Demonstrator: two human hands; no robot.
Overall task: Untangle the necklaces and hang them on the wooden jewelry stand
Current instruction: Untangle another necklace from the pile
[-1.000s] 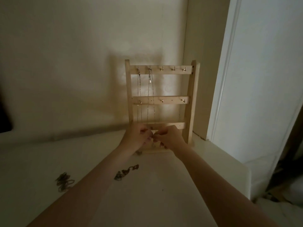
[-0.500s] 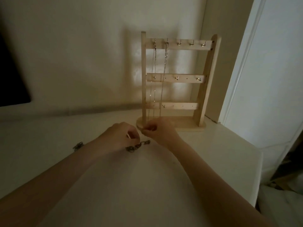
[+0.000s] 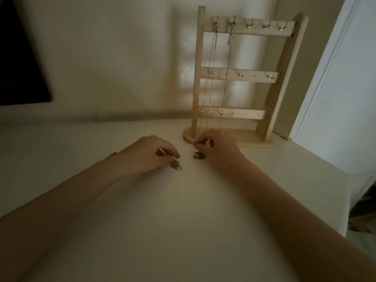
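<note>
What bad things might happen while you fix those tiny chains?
The chain bunches under the left hand and beside the right hand look knotted, so tugging might tighten or snap them. The right hand sits close to the two hanging necklaces on the wooden stand; it might snag them. The dim light hides small links.

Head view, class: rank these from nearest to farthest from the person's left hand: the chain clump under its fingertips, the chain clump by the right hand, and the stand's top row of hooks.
1. Chain clump under the left hand fingertips, touching.
2. Chain clump by the right hand, across the gap.
3. Top row of hooks, high on the stand, by the wall.
</note>
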